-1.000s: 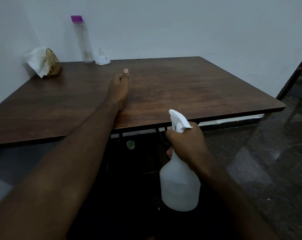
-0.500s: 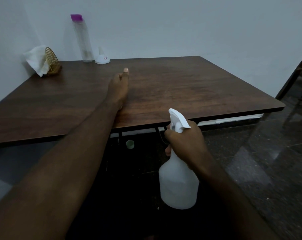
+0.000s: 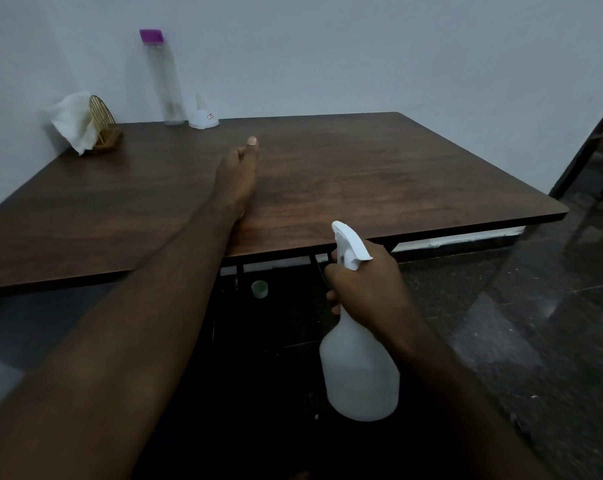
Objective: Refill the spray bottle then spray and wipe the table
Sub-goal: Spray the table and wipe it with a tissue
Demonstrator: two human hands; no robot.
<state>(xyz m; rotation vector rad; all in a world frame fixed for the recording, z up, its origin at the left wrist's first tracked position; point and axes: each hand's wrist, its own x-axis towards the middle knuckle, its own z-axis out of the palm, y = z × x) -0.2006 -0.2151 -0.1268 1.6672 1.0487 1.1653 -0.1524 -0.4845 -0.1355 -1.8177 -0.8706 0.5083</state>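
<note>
Gripping spray bottle point(image 3: 358, 372), right hand point(image 3: 365, 289) hovers; left hand point(image 3: 237, 178) rests straight-fingered on table point(image 3: 397, 174).

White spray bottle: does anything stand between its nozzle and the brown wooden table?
Nothing visible straight ahead. The left hand rests on the brown wooden table, left of the white plastic spray bottle that the right hand holds.

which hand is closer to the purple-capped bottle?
Left. The left hand lies on the table, short of the purple-capped bottle at its back edge. The right hand grips the spray bottle off the table's near edge.
</note>
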